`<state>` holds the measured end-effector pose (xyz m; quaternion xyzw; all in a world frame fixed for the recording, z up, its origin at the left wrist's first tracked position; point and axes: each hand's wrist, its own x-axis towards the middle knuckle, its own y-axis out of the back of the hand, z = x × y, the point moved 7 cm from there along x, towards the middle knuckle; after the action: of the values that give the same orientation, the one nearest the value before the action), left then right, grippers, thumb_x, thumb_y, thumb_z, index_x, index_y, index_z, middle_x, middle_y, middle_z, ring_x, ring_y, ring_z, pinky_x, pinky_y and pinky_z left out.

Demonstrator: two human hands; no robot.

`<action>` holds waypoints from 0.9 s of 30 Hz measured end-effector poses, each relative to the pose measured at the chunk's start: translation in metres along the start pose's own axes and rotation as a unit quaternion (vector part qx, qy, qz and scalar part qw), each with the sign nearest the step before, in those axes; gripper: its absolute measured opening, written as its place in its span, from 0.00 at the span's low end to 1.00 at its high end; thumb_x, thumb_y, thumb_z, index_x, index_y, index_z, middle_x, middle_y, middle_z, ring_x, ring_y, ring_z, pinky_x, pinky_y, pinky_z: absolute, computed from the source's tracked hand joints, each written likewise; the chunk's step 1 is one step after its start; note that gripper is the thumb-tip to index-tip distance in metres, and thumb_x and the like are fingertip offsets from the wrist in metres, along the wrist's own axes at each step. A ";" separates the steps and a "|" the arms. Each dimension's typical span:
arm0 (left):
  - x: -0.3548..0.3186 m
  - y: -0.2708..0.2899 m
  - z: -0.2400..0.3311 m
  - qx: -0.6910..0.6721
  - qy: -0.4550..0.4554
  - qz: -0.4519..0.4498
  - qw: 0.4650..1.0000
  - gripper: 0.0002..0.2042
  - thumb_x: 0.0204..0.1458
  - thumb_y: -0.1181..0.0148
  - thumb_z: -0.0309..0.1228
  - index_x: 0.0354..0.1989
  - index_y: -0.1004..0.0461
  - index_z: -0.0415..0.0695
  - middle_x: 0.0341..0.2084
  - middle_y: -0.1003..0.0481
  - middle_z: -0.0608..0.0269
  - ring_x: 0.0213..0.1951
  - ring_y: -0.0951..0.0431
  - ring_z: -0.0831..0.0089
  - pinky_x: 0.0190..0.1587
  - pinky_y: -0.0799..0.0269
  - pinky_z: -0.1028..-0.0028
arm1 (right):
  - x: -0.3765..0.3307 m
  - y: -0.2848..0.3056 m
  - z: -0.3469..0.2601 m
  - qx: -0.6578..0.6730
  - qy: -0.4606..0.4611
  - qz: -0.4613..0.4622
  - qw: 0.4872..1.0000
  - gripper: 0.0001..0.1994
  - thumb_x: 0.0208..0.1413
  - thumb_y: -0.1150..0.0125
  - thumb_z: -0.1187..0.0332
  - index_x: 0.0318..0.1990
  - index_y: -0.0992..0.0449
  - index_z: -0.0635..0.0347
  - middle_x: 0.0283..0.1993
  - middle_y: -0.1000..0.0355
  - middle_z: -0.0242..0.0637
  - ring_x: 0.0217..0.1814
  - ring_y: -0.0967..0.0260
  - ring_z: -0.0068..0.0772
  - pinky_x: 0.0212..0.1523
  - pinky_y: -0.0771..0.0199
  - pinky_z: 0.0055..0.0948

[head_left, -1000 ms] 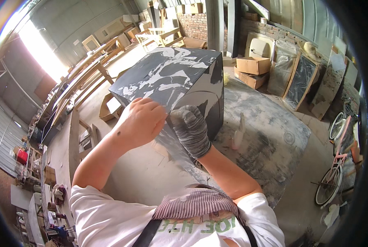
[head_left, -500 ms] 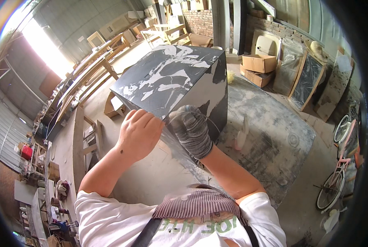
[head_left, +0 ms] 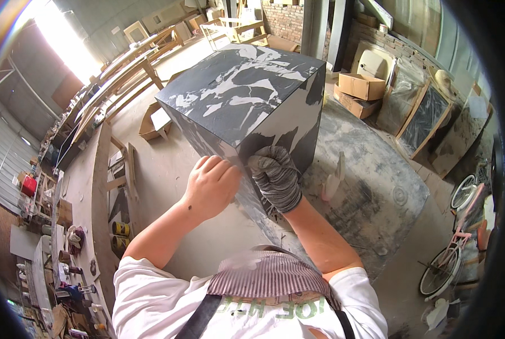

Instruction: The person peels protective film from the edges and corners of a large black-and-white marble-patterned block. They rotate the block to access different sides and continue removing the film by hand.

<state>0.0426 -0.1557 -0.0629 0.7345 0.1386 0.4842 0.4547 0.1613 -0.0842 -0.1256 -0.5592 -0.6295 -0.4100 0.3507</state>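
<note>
A large box-shaped block (head_left: 218,96) with a black and white marbled surface stands in front of me, one corner toward me. My left hand (head_left: 212,186), bare, is closed in a fist just left of the block's near upright edge, below the top corner. On the other side of that edge, my right hand (head_left: 276,179) in a grey knitted glove is closed, too, close to the block's right face. The fingers hide whatever either hand grips. On the dusty worktable (head_left: 371,209) under the block lies a pale, slender thing with a pinkish end (head_left: 332,179).
Cardboard boxes (head_left: 361,86) and framed panels (head_left: 427,116) lean or sit along the right wall. A pink bicycle (head_left: 453,248) stands at the lower right. Wooden trestles (head_left: 128,79) fill the back left, and a cluttered bench (head_left: 66,243) runs down the left side.
Both closed hands are lower along the block's near edge, below its top corner. My view has shifted, so the block appears slightly higher and farther right.
</note>
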 end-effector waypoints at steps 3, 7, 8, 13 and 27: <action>-0.006 -0.009 0.000 -0.002 0.004 0.016 1.000 0.06 0.50 0.36 0.25 0.30 0.28 0.43 0.27 0.28 0.63 0.33 0.27 0.61 0.40 0.31 0.62 | -0.016 -0.006 0.016 0.037 -0.037 -0.008 0.999 0.14 0.48 0.33 0.83 0.42 0.20 0.56 0.41 0.25 0.37 0.42 0.26 0.39 0.44 0.24 0.32; -0.014 -0.028 0.003 -0.001 0.011 0.004 1.000 0.06 0.49 0.35 0.25 0.29 0.28 0.44 0.27 0.28 0.62 0.34 0.27 0.61 0.40 0.31 0.63 | -0.030 -0.001 0.017 -0.026 0.003 0.014 1.000 0.15 0.47 0.32 0.84 0.41 0.20 0.55 0.40 0.26 0.37 0.41 0.27 0.40 0.43 0.24 0.32; -0.019 -0.035 0.003 -0.002 0.012 0.002 1.000 0.06 0.49 0.35 0.25 0.29 0.28 0.44 0.26 0.28 0.63 0.33 0.27 0.62 0.39 0.31 0.63 | -0.034 0.000 0.019 -0.026 0.007 0.007 1.000 0.15 0.46 0.32 0.84 0.41 0.20 0.55 0.40 0.26 0.37 0.41 0.27 0.40 0.42 0.24 0.32; -0.036 -0.064 0.007 -0.010 0.026 0.009 1.000 0.05 0.49 0.36 0.26 0.29 0.28 0.44 0.25 0.28 0.64 0.32 0.26 0.63 0.39 0.31 0.64 | -0.053 0.001 0.026 0.006 -0.005 -0.012 1.000 0.17 0.44 0.32 0.84 0.41 0.21 0.53 0.39 0.27 0.36 0.39 0.28 0.41 0.39 0.25 0.34; -0.076 -0.104 0.017 -0.021 0.105 0.057 0.993 0.06 0.49 0.36 0.26 0.30 0.28 0.44 0.26 0.28 0.62 0.32 0.26 0.62 0.39 0.32 0.64 | -0.068 0.003 0.022 -0.151 -0.069 -0.116 0.979 0.05 0.54 0.34 0.73 0.36 0.24 0.55 0.33 0.28 0.35 0.35 0.30 0.38 0.34 0.28 0.36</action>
<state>0.0443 -0.1566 -0.1928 0.6770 0.1334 0.5863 0.4244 0.1735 -0.0927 -0.1953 -0.5557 -0.6437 -0.4987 0.1678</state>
